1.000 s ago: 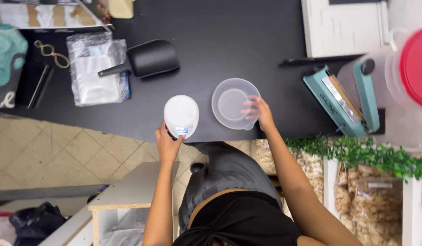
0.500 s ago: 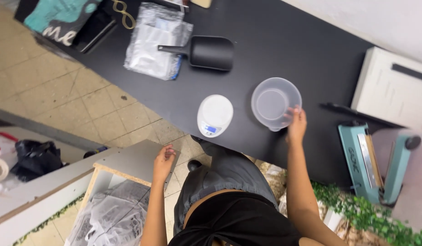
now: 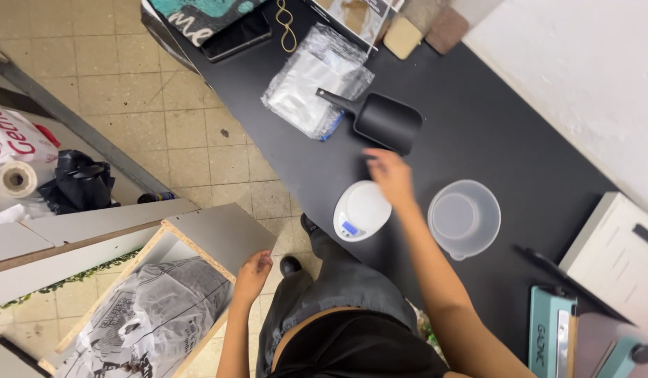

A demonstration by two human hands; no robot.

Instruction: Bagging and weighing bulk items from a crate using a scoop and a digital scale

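My right hand (image 3: 388,175) hovers open over the black counter (image 3: 478,126), just above the small white kitchen scale (image 3: 361,210) and a little short of the black scoop (image 3: 380,120). It holds nothing. A clear plastic bowl (image 3: 465,218) stands empty to the right of that hand, apart from it. My left hand (image 3: 252,275) hangs low beside the counter with loosely curled fingers, touching the corner of a wooden box (image 3: 219,238) that holds a large printed plastic bag (image 3: 152,315).
A stack of clear pouches (image 3: 311,84) lies beside the scoop. A teal heat sealer (image 3: 558,339) and a white box (image 3: 621,262) sit at the right end. A tiled floor, a paper roll (image 3: 16,180) and a black bag (image 3: 82,183) are at left.
My right hand let go of the clear bowl and moved left, over the scale toward the scoop. My left hand dropped from the scale to the wooden box. The view swung left.
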